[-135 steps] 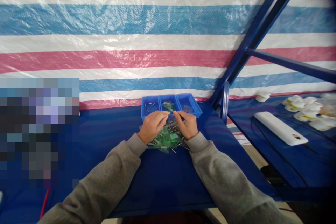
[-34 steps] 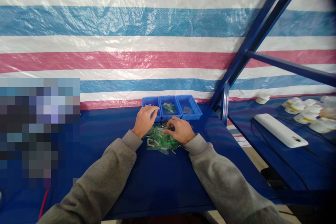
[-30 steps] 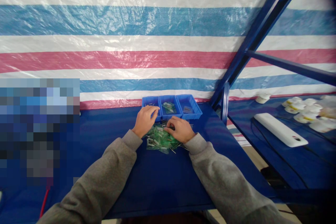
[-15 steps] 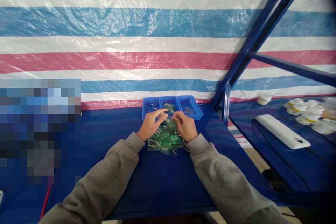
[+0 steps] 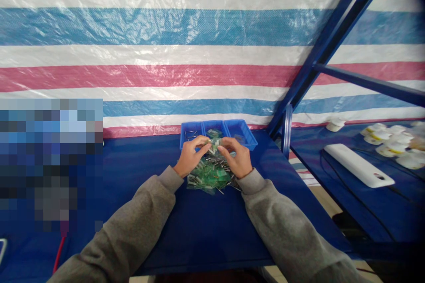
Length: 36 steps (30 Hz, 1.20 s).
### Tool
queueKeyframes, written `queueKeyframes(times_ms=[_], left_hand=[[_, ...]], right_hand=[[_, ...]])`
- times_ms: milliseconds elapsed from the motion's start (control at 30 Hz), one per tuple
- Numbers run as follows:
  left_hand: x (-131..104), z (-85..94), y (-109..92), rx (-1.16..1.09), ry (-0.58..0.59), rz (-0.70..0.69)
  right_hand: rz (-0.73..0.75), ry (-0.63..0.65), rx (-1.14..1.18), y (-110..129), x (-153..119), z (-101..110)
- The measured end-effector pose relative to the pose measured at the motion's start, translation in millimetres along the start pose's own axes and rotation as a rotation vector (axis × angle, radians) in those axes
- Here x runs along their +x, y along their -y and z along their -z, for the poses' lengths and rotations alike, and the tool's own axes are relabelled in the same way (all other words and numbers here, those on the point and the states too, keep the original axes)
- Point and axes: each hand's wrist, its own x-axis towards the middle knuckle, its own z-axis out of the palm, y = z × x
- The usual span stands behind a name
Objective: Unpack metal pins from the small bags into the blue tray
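Observation:
My left hand (image 5: 191,155) and my right hand (image 5: 239,157) face each other above the pile, fingers closed in pinches. Between their fingertips is a small clear plastic bag (image 5: 214,145), held from both sides; its contents are too small to make out. Below lies a heap of greenish clear plastic bags (image 5: 209,176), mixed with thin metal pieces (image 5: 222,162) that look like short rods. Just behind the hands stands a blue divided tray (image 5: 250,136). Bent metal rods lie in its left compartment, plastic bags (image 5: 214,134) in its middle one and a clear piece in its right one.
The blue table (image 5: 206,230) ends at a striped plastic sheet (image 5: 186,75). A blue metal frame (image 5: 310,68) rises on the right. Beyond it, another table bears a long white device (image 5: 358,165), cables and several white round parts (image 5: 393,141). A blurred patch covers the left.
My right hand's fingers have come up to the left hand's. A small clear plastic bag now shows stretched between both hands.

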Motion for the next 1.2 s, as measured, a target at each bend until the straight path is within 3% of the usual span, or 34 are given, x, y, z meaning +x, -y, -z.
queueKeyframes(times_ms=[133,367,567,700,800,967,1100,1200], left_hand=[[-0.3,-0.5,-0.1,-0.023,-0.007,0.007],[0.2,1.0,-6.2,-0.051,0.189,0.093],[1.9,1.2,-9.2,-0.234,0.123,0.166],[3.7,-0.6,-8.1,-0.411,0.11,0.22],[3.9,-1.6,-7.6,-0.436,0.166,0.233],[3.0,1.0,-11.2,-0.279,0.173,0.157],[4.4,4.9,-13.5,0.045,0.076,0.016],[5.5,4.3,-10.6,0.112,0.03,-0.039]], right_hand=[[0.035,0.065,-0.054,2.3,0.8,0.2],[0.086,0.024,-0.091,1.7,-0.3,1.0],[0.03,0.006,-0.025,2.7,-0.5,3.0],[0.145,0.007,-0.022,5.0,1.7,4.9],[0.183,-0.011,-0.034,2.7,2.3,4.1],[0.159,-0.02,-0.033,-1.0,2.6,1.3],[0.137,-0.028,-0.059,-2.9,1.5,-1.4],[0.114,-0.028,-0.052,-5.1,-0.3,-2.9]])
